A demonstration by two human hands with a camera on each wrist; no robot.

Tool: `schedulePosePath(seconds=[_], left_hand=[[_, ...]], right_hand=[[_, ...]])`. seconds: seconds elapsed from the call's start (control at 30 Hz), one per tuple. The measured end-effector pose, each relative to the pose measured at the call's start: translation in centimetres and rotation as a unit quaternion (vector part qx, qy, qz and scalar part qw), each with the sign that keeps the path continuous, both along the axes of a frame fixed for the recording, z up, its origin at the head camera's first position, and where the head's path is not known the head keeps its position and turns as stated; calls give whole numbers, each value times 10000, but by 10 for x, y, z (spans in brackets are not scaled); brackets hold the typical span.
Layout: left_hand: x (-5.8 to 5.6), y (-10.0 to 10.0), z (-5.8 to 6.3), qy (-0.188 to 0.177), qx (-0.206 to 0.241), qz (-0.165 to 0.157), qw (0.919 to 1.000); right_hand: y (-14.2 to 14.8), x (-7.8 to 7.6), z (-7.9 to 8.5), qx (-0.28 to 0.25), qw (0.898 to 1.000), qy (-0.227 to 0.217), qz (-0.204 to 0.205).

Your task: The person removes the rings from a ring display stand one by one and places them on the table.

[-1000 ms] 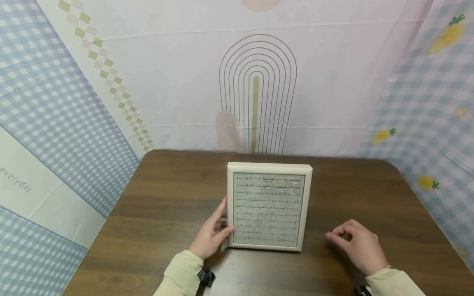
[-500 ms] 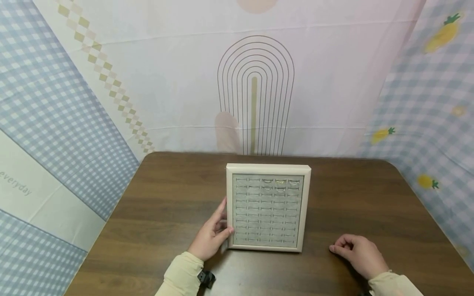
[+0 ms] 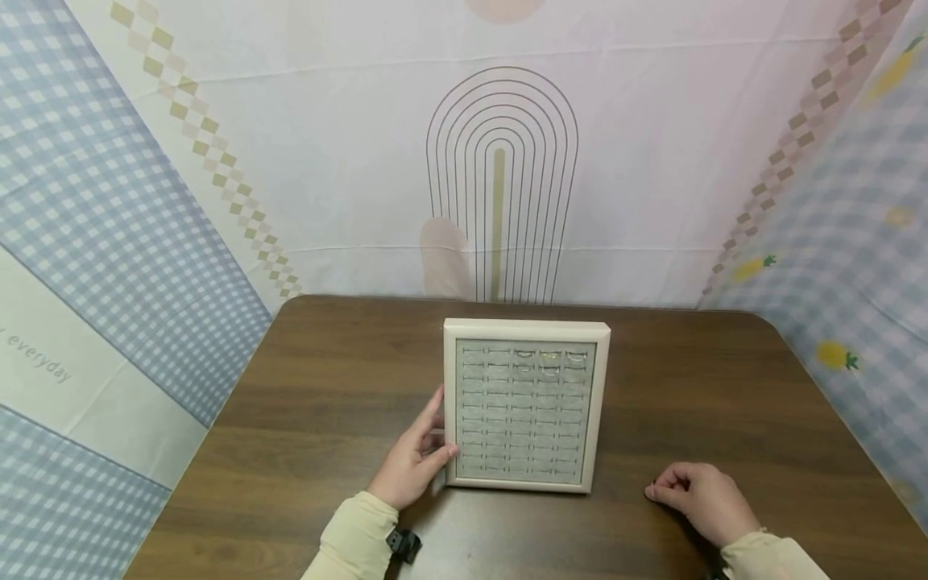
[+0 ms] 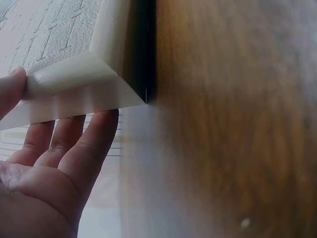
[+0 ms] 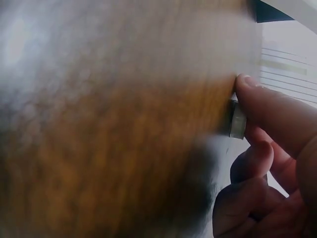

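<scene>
A ring display board (image 3: 522,411) in a cream frame stands tilted on the wooden table, its grey padded face lined with rows of slots. Several rings (image 3: 551,356) sit in the upper slots. My left hand (image 3: 409,467) grips the frame's left side, thumb on the front and fingers behind; in the left wrist view the fingers press along the frame's side (image 4: 74,101). Low over the table to the right, my right hand (image 3: 706,499) pinches a small silvery ring (image 5: 238,124) between thumb and fingers, right at the tabletop. The fingers partly hide this ring.
The brown table (image 3: 326,387) reaches back to a white patterned cloth (image 3: 348,161). Blue checked cloth hangs at the left (image 3: 109,201) and right (image 3: 855,242). A black wrist device (image 3: 404,545) is strapped at the left sleeve.
My right hand has come down and toward me, to the tabletop, and has stayed there over the last half second. My left hand and the display board have hardly moved.
</scene>
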State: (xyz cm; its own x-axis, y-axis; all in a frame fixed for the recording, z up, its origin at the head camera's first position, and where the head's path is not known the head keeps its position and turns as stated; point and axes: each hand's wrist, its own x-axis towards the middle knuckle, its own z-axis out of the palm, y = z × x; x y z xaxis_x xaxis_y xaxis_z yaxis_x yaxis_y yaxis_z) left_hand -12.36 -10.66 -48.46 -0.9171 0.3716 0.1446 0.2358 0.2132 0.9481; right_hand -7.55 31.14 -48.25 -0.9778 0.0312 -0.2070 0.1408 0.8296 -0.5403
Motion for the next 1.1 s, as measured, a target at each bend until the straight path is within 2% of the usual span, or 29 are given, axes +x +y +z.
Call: schedulePosePath(seconds=[0.43, 0.67, 1.1], left_hand=[[0, 1, 0, -119, 34, -22, 9999], [0, 0, -1, -94, 62, -10, 9999], [2, 0, 2, -123, 159, -44, 9998]], right_hand=[[-1, 0, 3, -16, 9998, -76, -156], [-3, 0, 9, 85, 9990, 432, -108], [-25, -9, 36, 18, 9930, 1177, -100]])
